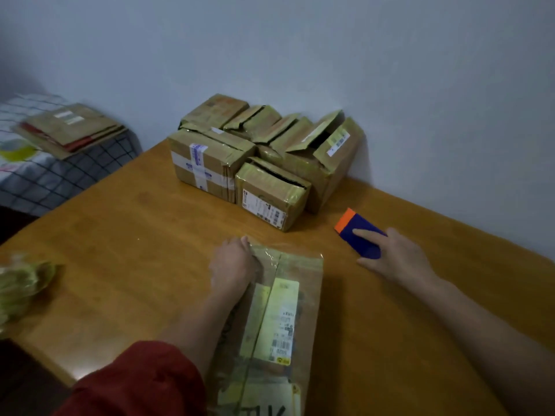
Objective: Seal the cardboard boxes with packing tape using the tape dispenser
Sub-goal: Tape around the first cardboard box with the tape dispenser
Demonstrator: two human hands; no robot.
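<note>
A long cardboard box (288, 313) with yellow labels and clear tape over its top lies on the wooden table (126, 253) in front of me. My left hand (232, 265) rests on the box's far left corner, fingers curled over the far edge. To the right of the box my right hand (396, 256) grips a blue tape dispenser (360, 235) with an orange end, which sits on the table. The tape roll itself is hidden.
Several taped and open cardboard boxes (264, 157) are stacked at the far table edge against the wall. Crumpled tape or plastic (21, 286) lies at the left edge. Flattened cardboard (69, 130) rests on a checked bed at the left.
</note>
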